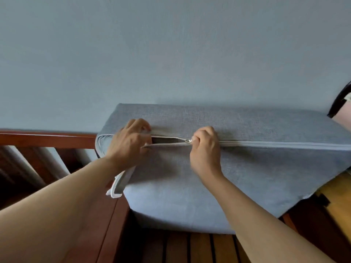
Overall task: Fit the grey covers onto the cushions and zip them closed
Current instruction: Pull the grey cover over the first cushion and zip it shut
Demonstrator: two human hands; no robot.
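A cushion in a grey cover point(237, 168) stands on edge on a wooden slatted seat, its zip side facing up. The zip runs shut from the right edge to the metal slider point(188, 141). Left of the slider a short gap point(165, 140) shows the dark inside. My right hand point(205, 149) pinches the slider's pull. My left hand point(129, 143) grips the cover's fabric at the open left end of the zip. A grey strap point(121, 183) hangs from the cushion's left corner.
A large grey cushion back point(171, 54) fills the view behind. A brown wooden armrest point(47, 138) with slats runs at the left. Wooden seat slats point(199, 247) lie below. A yellow-brown object point(338, 196) sits at the right, under the cushion's corner.
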